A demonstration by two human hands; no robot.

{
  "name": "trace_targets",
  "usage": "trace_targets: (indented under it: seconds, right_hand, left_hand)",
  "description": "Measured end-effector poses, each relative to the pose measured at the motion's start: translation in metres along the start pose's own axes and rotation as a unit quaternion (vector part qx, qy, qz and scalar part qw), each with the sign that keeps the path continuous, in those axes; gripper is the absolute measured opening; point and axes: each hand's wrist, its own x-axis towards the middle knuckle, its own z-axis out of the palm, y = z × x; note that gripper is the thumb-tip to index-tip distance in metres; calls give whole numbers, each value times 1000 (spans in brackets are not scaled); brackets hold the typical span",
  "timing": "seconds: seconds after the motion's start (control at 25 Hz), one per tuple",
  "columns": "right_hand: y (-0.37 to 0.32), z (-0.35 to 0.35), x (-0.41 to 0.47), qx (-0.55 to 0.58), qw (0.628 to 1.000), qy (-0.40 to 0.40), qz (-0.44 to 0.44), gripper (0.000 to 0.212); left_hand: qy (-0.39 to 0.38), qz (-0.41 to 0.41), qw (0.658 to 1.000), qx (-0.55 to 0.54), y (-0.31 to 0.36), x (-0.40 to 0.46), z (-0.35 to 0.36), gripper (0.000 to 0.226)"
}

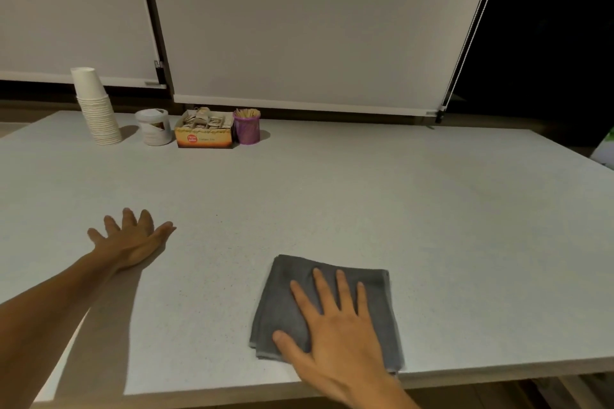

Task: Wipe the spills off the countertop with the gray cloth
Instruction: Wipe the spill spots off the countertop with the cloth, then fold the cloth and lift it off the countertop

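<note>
A folded gray cloth lies flat on the pale speckled countertop, near its front edge. My right hand rests palm down on top of the cloth, fingers spread, pressing it to the surface. My left hand lies flat on the bare countertop to the left, fingers apart, holding nothing. No spill stands out on the surface from here.
At the back left stand a stack of white paper cups, a white tub, an open box of tea bags and a purple cup of wooden sticks. Window blinds hang behind. The countertop's front edge runs just below the cloth.
</note>
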Motion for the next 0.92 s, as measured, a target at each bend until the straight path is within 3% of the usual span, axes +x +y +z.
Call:
trace_targets:
  seconds: [0.2, 0.56, 0.76, 0.92]
  right_hand:
    - [9, 8, 51, 29, 999, -7, -30, 89]
    - [25, 10, 166, 15, 999, -30, -22, 90]
    - [34, -19, 182, 54, 990, -127, -29, 92]
    - [63, -38, 169, 114, 991, 3, 70, 76]
  left_hand:
    - [3, 12, 1000, 0, 5, -7, 1, 100]
    - [-27, 50, 998, -31, 43, -36, 0, 72]
    - [-10, 133, 987, -90, 107, -46, -7, 68]
    - [-21, 159, 972, -172, 151, -50, -8, 70]
